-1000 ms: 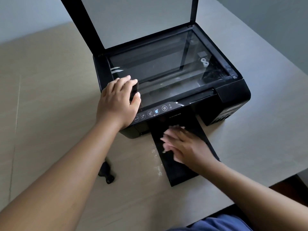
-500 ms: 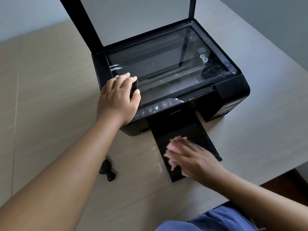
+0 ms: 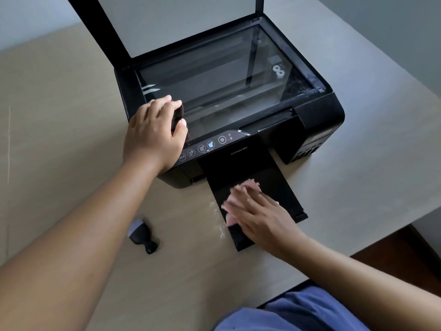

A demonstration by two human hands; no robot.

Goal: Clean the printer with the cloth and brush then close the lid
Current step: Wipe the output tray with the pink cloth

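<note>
A black printer stands on the beige table with its scanner lid raised and the glass exposed. My left hand grips the printer's front left corner. On the pulled-out output tray, my right hand lies flat, pressing a pink cloth that shows beyond the fingertips and beside the thumb. A small black brush with grey bristles lies on the table, left of the tray and near my left forearm.
White dust specks lie on the table beside the tray's left edge. The table's edge runs close on the right, with dark floor below. Blue clothing shows at the bottom.
My right hand slid the cloth toward the tray's near end, then back toward the printer. My left hand has stayed on the printer's corner.
</note>
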